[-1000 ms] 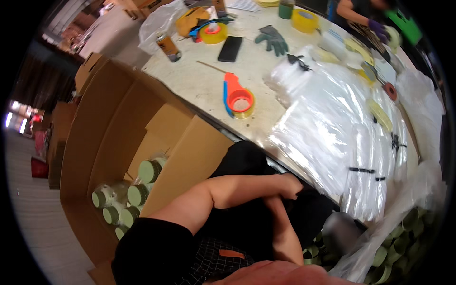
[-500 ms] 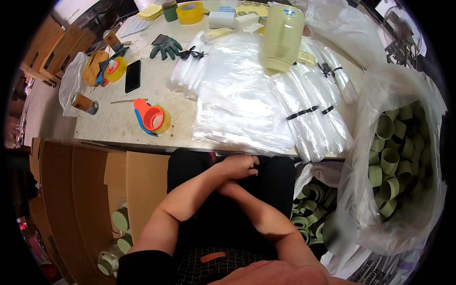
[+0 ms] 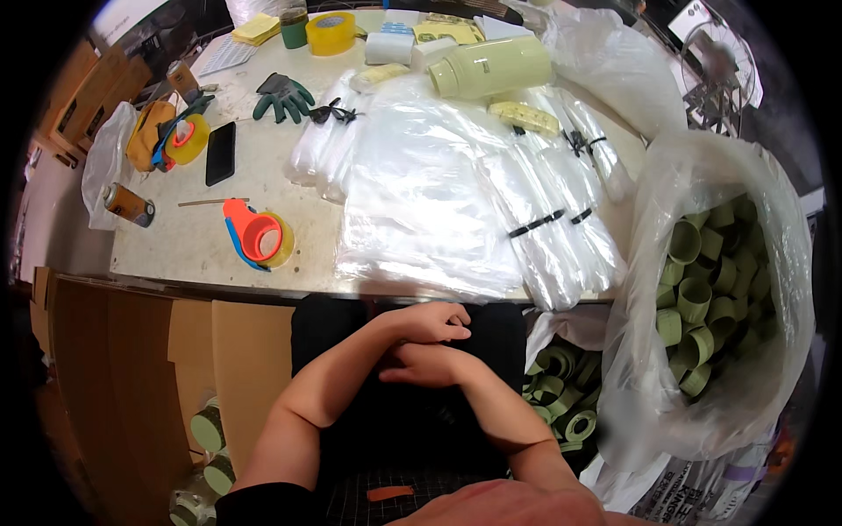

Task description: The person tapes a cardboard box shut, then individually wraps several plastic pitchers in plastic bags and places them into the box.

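Observation:
My left hand [image 3: 430, 323] rests above my lap, its fingers loosely bent and apart with nothing visible in them. Just nearer to me, my right hand [image 3: 423, 363] crosses under my left wrist, fingers stretched leftward and partly overlapped by the left forearm. Both are below the edge of the worktable [image 3: 167, 245], touching nothing on it. Beyond them a stack of clear plastic bags [image 3: 421, 202] covers the table's middle. A pale green bottle [image 3: 495, 68] lies on its side at the far end of the stack, neck to the left.
Left on the table are an orange tape dispenser [image 3: 260, 238], a black phone [image 3: 221, 153] and a grey-green glove [image 3: 283, 96]. A large plastic sack [image 3: 627, 351] of green cylindrical parts stands right. Below left is an open cardboard box [image 3: 250, 377] with green-ended items.
The green bottle has turned from pointing toward me to lying crosswise. My right hand has come out from beneath the left one, and the left fingers have loosened. The view has shifted slightly.

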Available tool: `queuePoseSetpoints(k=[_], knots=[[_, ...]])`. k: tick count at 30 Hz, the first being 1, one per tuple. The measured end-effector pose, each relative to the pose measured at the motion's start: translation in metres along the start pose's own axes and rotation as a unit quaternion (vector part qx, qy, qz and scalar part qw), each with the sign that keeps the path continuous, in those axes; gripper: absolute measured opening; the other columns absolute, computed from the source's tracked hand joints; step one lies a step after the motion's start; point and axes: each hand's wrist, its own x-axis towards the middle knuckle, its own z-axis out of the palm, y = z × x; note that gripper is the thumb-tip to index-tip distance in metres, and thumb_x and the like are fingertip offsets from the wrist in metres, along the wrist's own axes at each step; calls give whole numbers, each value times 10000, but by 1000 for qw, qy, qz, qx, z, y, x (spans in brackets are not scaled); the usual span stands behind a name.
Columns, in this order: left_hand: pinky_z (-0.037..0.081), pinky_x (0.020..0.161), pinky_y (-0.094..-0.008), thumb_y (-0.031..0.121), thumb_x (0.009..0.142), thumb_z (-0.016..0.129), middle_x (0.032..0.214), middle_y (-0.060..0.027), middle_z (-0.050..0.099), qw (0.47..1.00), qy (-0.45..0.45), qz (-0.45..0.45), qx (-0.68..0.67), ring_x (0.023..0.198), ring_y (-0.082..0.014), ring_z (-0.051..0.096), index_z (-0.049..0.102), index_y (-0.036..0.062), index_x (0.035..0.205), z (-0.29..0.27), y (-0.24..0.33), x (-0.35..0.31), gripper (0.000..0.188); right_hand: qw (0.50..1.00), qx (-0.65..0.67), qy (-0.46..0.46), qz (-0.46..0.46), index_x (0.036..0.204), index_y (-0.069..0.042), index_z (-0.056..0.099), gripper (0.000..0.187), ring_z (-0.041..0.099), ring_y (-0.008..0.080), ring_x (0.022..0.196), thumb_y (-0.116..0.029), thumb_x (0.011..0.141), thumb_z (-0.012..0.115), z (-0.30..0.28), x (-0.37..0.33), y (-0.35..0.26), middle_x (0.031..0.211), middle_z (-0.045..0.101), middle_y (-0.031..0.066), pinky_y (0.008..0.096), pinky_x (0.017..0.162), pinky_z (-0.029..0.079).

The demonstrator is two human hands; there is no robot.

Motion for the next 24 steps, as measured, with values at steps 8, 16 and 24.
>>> queuePoseSetpoints(k=[8,16,24], knots=[[528,812,-331,282,945,649,1010,-78,709,995,-3,68,-71,858,-180,677,612,21,1197,-10,16,0,365,916,-2,402,-17,1221,0,609,351,646,171,1003,-94,888,663,-167,-10,-61,1096,688,103,313,897,506],[523,731,-399,359,913,666,964,-161,677,998,-1,63,3,811,-301,670,507,-11,1184,-7,35,-6,485,588,-621,515,50,1400,-55,442,749,432,350,1349,-144,738,781,-354,105,-29,1446,473,144,517,1102,353],[515,795,-415,366,869,693,936,-158,680,997,-19,68,-42,894,-331,664,553,12,1130,-7,18,-5,462,506,-714,445,190,1418,-132,455,820,403,329,1386,-123,686,824,-422,153,-16,1478,464,66,646,1103,300]])
